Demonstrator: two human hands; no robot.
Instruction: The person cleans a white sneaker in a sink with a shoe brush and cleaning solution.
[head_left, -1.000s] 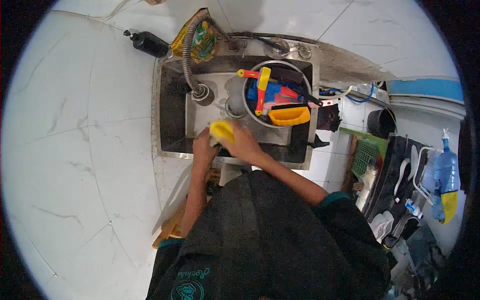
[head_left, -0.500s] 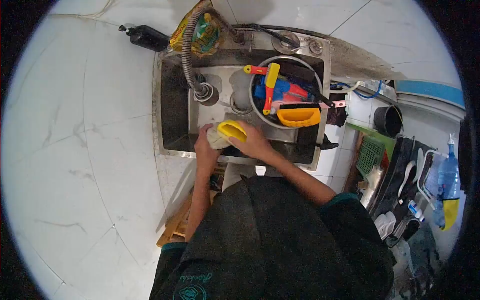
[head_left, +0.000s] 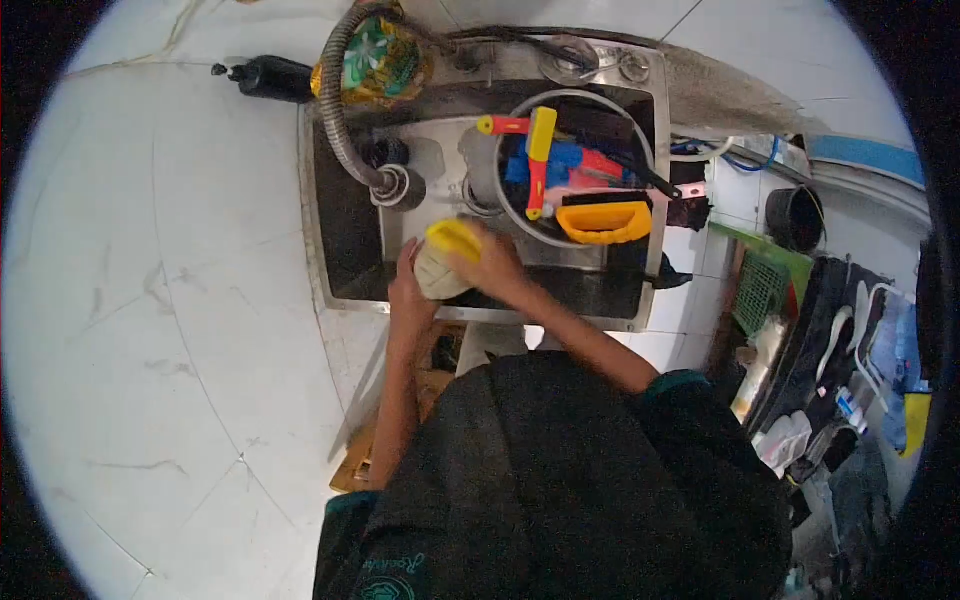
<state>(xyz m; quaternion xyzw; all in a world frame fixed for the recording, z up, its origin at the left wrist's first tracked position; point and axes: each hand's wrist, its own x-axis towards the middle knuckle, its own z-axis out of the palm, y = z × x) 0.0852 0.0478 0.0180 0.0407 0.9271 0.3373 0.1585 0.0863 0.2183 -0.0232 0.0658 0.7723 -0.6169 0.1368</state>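
Note:
Over the front part of a steel sink [head_left: 312,240], my left hand [head_left: 408,300] holds a pale, off-white item [head_left: 440,278], which looks like a cloth or a shoe. My right hand [head_left: 497,265] is closed round a yellow brush-like tool [head_left: 453,240] and presses it at the top of the pale item. Motion blurs the right hand and the yellow tool. To their right, a round metal basin [head_left: 500,190] in the sink holds red and yellow handled tools [head_left: 540,150], a blue item [head_left: 560,160] and an orange-handled brush [head_left: 603,222].
A flexible hose tap [head_left: 335,110] arches over the sink's left side. Behind it stand a yellow-green pouch [head_left: 375,60] and a black bottle [head_left: 272,79]. At the right are a black bucket [head_left: 795,218], a green basket [head_left: 760,290] and assorted items on the floor.
The yellow tool and my right hand have shifted up and left over the pale item, more of which shows. The view has moved slightly.

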